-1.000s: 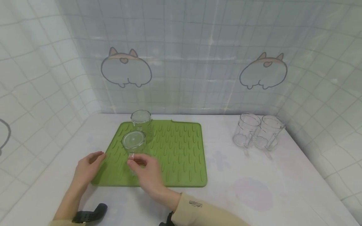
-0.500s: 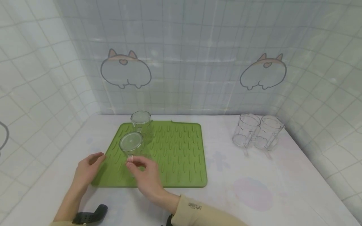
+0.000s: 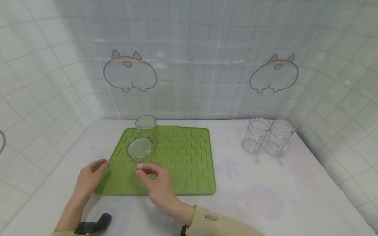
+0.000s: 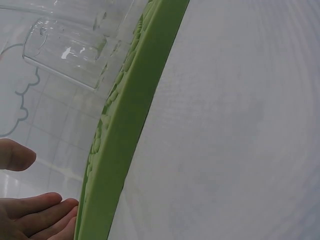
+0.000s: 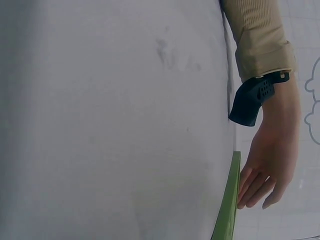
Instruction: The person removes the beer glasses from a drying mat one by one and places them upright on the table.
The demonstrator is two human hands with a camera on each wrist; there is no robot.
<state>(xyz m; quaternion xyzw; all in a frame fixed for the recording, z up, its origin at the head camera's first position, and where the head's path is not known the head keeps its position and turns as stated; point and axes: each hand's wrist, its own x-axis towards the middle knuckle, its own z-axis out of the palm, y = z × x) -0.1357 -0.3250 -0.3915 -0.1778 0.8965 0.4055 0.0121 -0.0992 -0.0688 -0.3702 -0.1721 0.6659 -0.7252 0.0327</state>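
Observation:
My right hand pinches the handle of a clear glass mug over the front left part of a green ridged mat. The mug is upside down, its round base facing up. Just behind it, a second clear glass mug stands at the mat's back left. My left hand rests at the mat's left edge with relaxed fingers and holds nothing. In the left wrist view, its fingertips lie against the mat's edge, and a glass mug shows above the ridges.
Two more clear glass mugs stand side by side, handles toward me, at the back right of the white table. Behind the table rises a tiled-pattern backdrop with two cartoon animal drawings. A dark device is strapped on the left wrist.
My right hand has shifted the mug it holds slightly left, then back to the right. The left hand stays at the mat's edge, and the other mugs stand where they were.

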